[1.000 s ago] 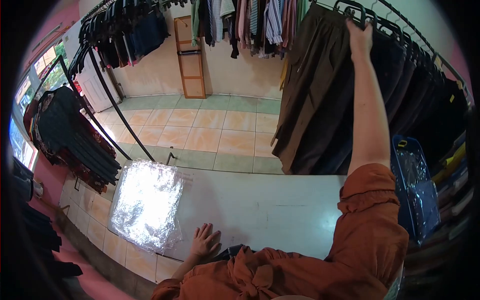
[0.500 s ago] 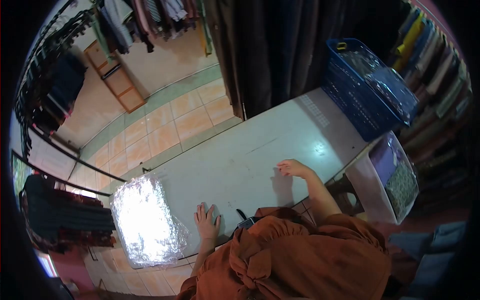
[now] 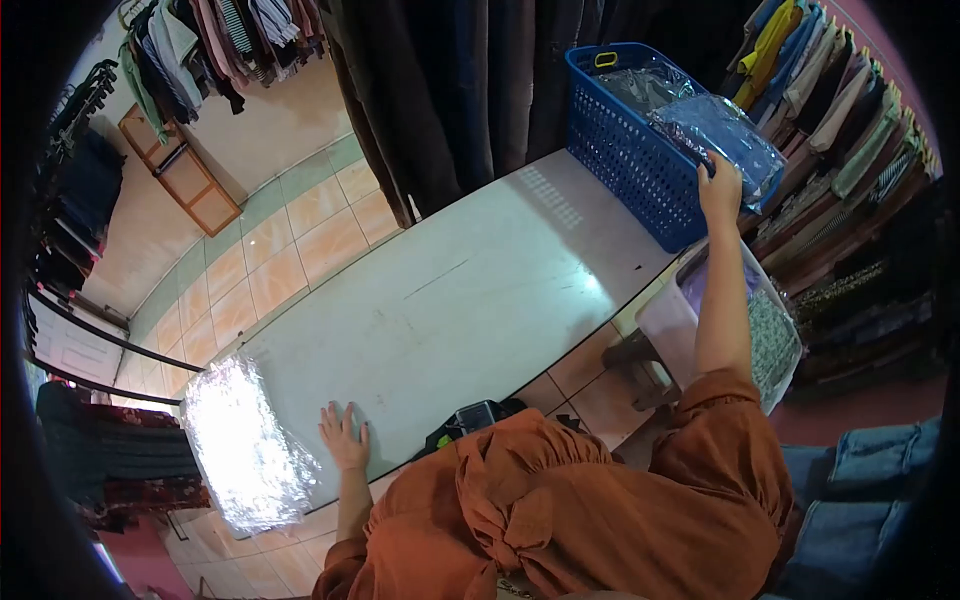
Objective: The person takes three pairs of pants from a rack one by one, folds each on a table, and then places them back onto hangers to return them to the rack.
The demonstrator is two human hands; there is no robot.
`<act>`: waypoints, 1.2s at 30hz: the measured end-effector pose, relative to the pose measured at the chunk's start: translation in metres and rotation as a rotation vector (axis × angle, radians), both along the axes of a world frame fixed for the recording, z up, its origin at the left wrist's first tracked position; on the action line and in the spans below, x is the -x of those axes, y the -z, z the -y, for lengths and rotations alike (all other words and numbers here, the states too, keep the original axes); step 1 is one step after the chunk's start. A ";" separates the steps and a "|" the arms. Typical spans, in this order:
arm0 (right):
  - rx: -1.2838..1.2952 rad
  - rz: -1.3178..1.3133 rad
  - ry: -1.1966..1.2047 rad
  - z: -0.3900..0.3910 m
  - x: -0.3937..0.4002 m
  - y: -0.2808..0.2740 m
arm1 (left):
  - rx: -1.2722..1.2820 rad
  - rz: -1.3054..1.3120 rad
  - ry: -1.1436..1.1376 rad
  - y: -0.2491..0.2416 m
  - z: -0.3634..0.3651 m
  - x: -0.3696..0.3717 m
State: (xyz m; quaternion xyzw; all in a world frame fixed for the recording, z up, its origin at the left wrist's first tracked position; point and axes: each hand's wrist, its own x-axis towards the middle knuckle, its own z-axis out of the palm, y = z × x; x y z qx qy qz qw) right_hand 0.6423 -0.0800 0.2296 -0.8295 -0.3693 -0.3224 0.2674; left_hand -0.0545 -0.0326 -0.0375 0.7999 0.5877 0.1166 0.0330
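My right hand (image 3: 720, 186) reaches out to the blue plastic basket (image 3: 625, 150) at the far right end of the white table (image 3: 450, 310). Its fingers rest on a clear plastic packet of blue cloth (image 3: 725, 128) lying on top of the basket; whether they grip it I cannot tell. My left hand (image 3: 345, 437) lies flat, fingers spread, on the table's near edge, just right of a shiny stack of clear plastic packets (image 3: 240, 450). My orange sleeves fill the bottom of the view.
A clear tub (image 3: 760, 330) with folded cloth stands on the floor beside the table, below the basket. Dark garments (image 3: 460, 90) hang on a rack behind the table. Folded clothes fill shelves (image 3: 850, 130) at right. A small dark object (image 3: 475, 415) lies at the table's near edge.
My right hand left the hanging rack, dropped to the table, then reached right to the packet on the blue basket. The view swung right. My left hand stayed flat on the table.
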 end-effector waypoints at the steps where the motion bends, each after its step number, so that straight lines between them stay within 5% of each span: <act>1: 0.114 0.118 0.030 -0.003 -0.019 -0.003 | -0.017 -0.034 -0.045 0.000 0.003 -0.004; 8: 0.619 0.016 0.217 -0.026 -0.063 -0.035 | -0.026 0.023 -0.428 0.029 0.025 -0.028; 13: 0.842 -0.032 0.050 -0.041 -0.101 -0.043 | -0.048 0.025 -0.592 0.036 0.031 -0.043; 22: 0.777 0.096 0.014 -0.043 -0.098 -0.039 | -0.106 0.093 -0.589 0.035 0.044 -0.050; 28: 0.495 -0.021 0.067 -0.033 -0.116 -0.077 | -0.128 0.124 -0.606 0.030 0.046 -0.052; 31: 0.310 -0.033 -0.118 -0.031 -0.167 -0.117 | -0.126 0.139 -0.606 0.031 0.044 -0.052; 36: -0.383 -0.894 -0.766 0.008 -0.089 -0.202 | -0.057 0.139 -0.677 0.034 0.032 -0.058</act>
